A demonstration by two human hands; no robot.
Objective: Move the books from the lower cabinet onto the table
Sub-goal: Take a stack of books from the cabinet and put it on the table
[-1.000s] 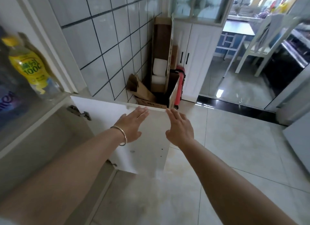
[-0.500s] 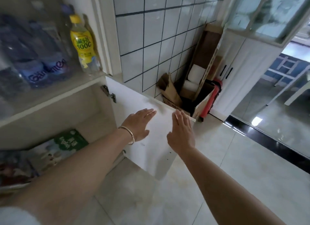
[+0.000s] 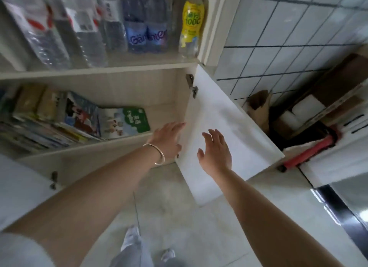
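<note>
The lower cabinet [image 3: 127, 83] stands open, its white door [image 3: 229, 131] swung out to the right. Inside lie several books in a leaning pile [image 3: 49, 123]; the nearest is a green English textbook [image 3: 123, 122]. My left hand [image 3: 168, 139], with a bangle on the wrist, reaches past the door's hinge edge toward the cabinet opening, fingers apart and holding nothing. My right hand [image 3: 216, 153] hovers flat over the inner face of the door, fingers spread, empty. No table is in view.
The shelf above holds water bottles [image 3: 147, 23] and a yellow drink bottle [image 3: 191, 21]. To the right, against the tiled wall [image 3: 288, 47], stand cardboard boxes [image 3: 326, 103] and a red object [image 3: 310, 153]. Another open door [image 3: 20, 187] sits at lower left.
The view has swung left and down, showing the cabinet interior and books. The door has opened wider. My left hand moved from the door's face toward the opening.
</note>
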